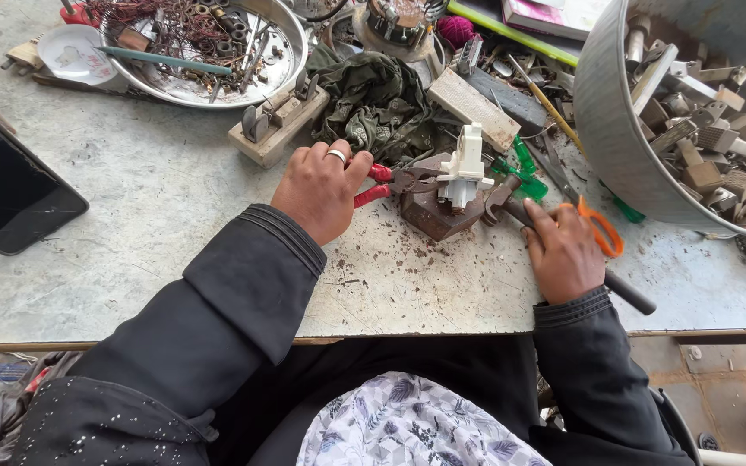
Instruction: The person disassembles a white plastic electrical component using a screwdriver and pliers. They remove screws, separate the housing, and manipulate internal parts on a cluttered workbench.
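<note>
The left hand [321,190], a silver ring on one finger, is clenched round the red handles of a pair of steel pliers [386,183] whose nose reaches a white plastic switch part [464,168]. That part stands on a rusty brown metal block [429,211] near the middle of the worktop [131,250]. The right hand [563,255] has its fingers wrapped round the dark metal shaft of a hammer [619,289], whose head rests against the right side of the block; the shaft's end points toward the worktop's near right edge. Just beside this hand lie orange-handled scissors [602,226].

Crowding the block from behind are a crumpled olive-green cloth [377,103], a pale wooden slat [472,108], a green plastic-handled screwdriver [524,168] and a yellow pencil [546,103]. Left of the cloth sits a wooden block with metal clips [274,125]. At the far left corner a round steel tray [278,65] holds copper wire coils and small scrap, with a small white dish [71,53] next to it. At the far right a large grey metal basin [606,129], one in view, is heaped with scrap metal pieces and overhangs the worktop's right side. A black flat screen device [6,190] lies at the left edge.

The worktop is grey, scratched sheet metal, dusted with rust flakes round the block. Both sleeves are black; a floral garment shows at the near edge.
</note>
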